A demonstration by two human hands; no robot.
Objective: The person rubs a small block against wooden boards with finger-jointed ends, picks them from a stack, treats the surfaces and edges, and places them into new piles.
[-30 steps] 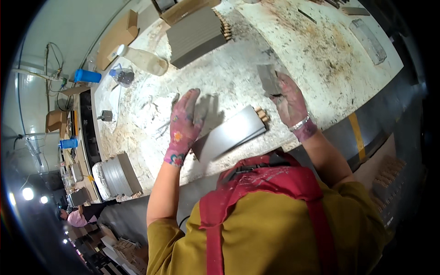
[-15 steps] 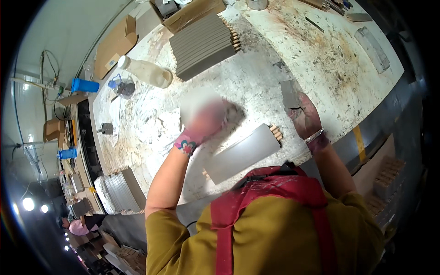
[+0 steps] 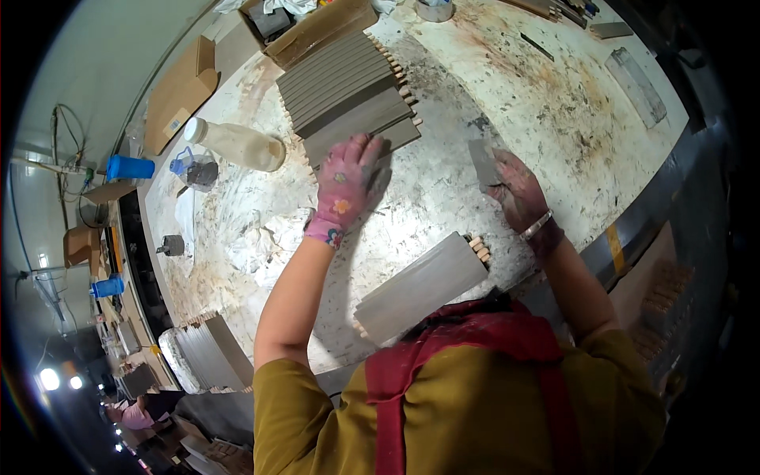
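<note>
My left hand (image 3: pixel 346 180), in a pink flowered glove, is at the near side of a row of grey boards (image 3: pixel 340 75). Its fingers are closed over the edge of the nearest grey board (image 3: pixel 326 146), which leans out from the others. Wooden dowel pegs stick out of the boards' ends. My right hand (image 3: pixel 518 186), gloved and stained, is closed on a thin grey rectangular piece (image 3: pixel 481 164), whose material I cannot make out. Between my arms, close to my body, a single grey board (image 3: pixel 423 285) lies flat with pegs at both ends.
Left of the row stand a milky plastic bottle (image 3: pixel 237 146) and a small dark-filled jug (image 3: pixel 195 170). A cardboard box (image 3: pixel 321 36) is behind it. More grey boards (image 3: pixel 210 352) are stacked at the table's left edge. A pale block (image 3: pixel 636 87) lies far right.
My left hand has moved forward from mid-table to the row of boards. The nearest boards now lean toward me. My right hand keeps the grey piece and has shifted little.
</note>
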